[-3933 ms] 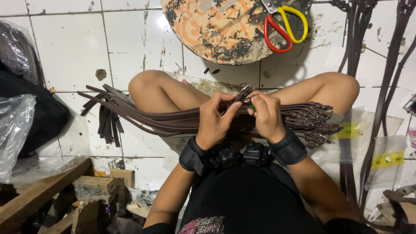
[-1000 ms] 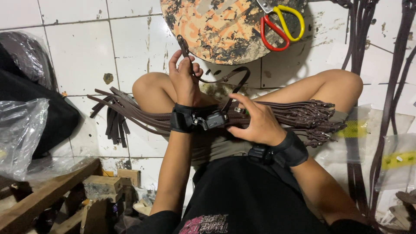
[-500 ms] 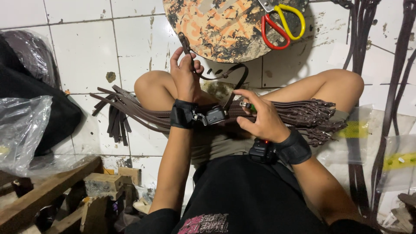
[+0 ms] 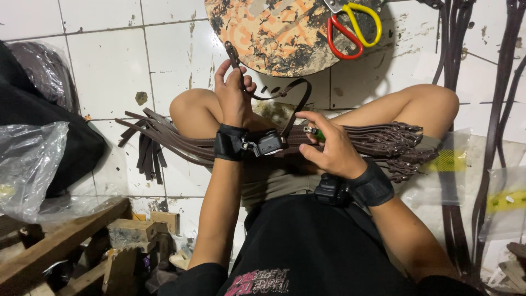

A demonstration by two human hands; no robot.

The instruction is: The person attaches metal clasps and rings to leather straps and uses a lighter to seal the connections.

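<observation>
Nearest to me, below the black shirt, my right hand (image 4: 329, 148) rests on the lap with fingers curled around a small green lighter (image 4: 315, 133), thumb pressed at its metal top; a black wristband with a small black device sits on that wrist. Just beyond it a thick bundle of dark brown straps (image 4: 378, 143) lies across both bare knees, its ends fanning out over the white tiled floor (image 4: 109, 66) on the left and ending in knotted tips on the right. My left hand (image 4: 233, 93), also wearing a black wristband, is raised above the left knee and pinches one single brown strap (image 4: 285, 96) between fingers and thumb; that strap stands up past the fingertips, then loops down to the bundle beside the lighter. Farther off, a round, worn orange-and-black board (image 4: 274, 33) lies on the tiles, with red-and-yellow-handled scissors (image 4: 353, 27) on it. At left I note a clear plastic bag (image 4: 30, 164) and wooden scraps (image 4: 60, 241); at right, more long straps (image 4: 501, 109) hang
</observation>
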